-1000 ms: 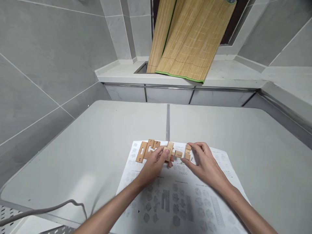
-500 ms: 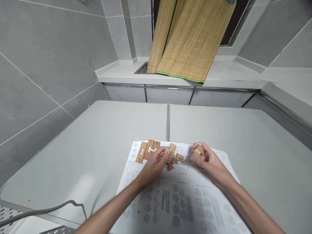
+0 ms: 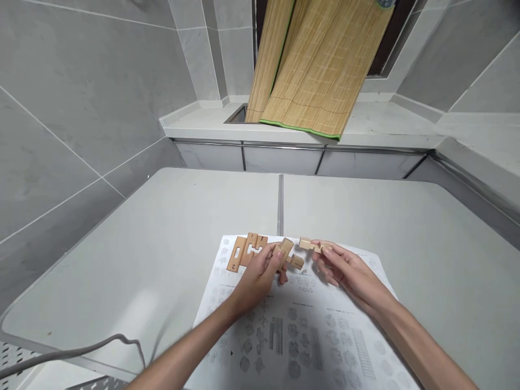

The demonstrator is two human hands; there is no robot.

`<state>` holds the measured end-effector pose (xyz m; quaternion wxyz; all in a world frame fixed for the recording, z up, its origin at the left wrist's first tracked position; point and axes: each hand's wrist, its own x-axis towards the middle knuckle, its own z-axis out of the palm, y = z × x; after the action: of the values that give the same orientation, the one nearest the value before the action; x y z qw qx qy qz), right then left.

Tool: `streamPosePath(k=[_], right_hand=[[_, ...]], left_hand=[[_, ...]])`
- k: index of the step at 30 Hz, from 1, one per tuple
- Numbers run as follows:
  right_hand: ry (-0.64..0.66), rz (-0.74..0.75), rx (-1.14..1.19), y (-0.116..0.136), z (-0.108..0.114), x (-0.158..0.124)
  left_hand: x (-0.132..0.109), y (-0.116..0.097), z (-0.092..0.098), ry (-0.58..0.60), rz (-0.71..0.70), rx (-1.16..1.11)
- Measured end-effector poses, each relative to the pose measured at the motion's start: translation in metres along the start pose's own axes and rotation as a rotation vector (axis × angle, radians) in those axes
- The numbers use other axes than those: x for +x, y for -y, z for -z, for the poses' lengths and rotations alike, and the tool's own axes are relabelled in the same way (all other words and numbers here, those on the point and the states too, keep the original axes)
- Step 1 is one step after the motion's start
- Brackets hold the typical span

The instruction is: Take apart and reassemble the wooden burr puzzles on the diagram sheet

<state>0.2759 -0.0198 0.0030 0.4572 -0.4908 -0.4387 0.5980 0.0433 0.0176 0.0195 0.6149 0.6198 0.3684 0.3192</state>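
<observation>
The right hand (image 3: pixel 349 271) has uncurled: half a second ago it cupped the small notched block (image 3: pixel 309 245) close in a half-fist, and now the fingers are stretched forward with the block pinched between thumb and fingertips. The block is level and lifted clear of the paper. A second back that same block lay on the sheet at the right end of the row, so it has been picked up, turned in the hand and brought round. It now hangs just beside the wooden cross (image 3: pixel 289 253), at about two o'clock of it, near but not touching. The left hand (image 3: pixel 255 273) has hardly shifted; its thumb and fingers are closed around the cross, holding it down on the instruction sheet (image 3: pixel 300 336). At nine o'clock of the cross, the flat slotted pieces (image 3: pixel 246 250) lie side by side as before, untouched. Up at twelve o'clock the bamboo mat (image 3: pixel 317 65) leans over the ledge, and at seven o'clock a grey cable (image 3: pixel 73 351) loops by the edge of the table (image 3: pixel 182 216).
</observation>
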Motion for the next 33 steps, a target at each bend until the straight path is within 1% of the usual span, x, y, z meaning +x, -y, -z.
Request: streamPosePath(k=[3,6,10,13,16,20,23,27,31,33], right_hand=[[-0.022,0.015,-0.133,0.0,-0.004,-0.002],[-0.089,0.062,-0.299,0.001,-0.012,-0.005],[-0.187,0.195,-0.46,-0.004,-0.02,-0.009],[-0.189,0.276,-0.586,-0.009,-0.023,-0.013],[-0.174,0.304,-0.665,-0.012,-0.026,-0.015],[-0.198,0.334,-0.709,-0.013,-0.029,-0.016],[-0.213,0.349,-0.714,-0.016,-0.031,-0.016],[-0.226,0.344,-0.668,-0.016,-0.039,-0.018],[-0.227,0.303,-0.626,-0.013,-0.044,-0.019],[-0.239,0.299,-0.628,-0.013,-0.045,-0.019]], left_hand=[[-0.001,0.004,0.0,-0.006,-0.004,0.032],[-0.003,0.007,-0.002,-0.024,0.003,0.084],[-0.005,0.011,-0.004,-0.028,-0.003,0.109],[-0.006,0.014,-0.004,-0.005,-0.016,0.141],[-0.006,0.015,-0.004,0.015,-0.027,0.172],[-0.005,0.015,-0.004,-0.002,-0.012,0.209],[-0.005,0.016,-0.004,-0.022,-0.018,0.292],[-0.007,0.014,-0.003,-0.063,-0.088,0.458],[-0.01,0.013,-0.002,0.018,-0.173,0.473],[-0.01,0.016,-0.002,0.028,-0.196,0.492]])
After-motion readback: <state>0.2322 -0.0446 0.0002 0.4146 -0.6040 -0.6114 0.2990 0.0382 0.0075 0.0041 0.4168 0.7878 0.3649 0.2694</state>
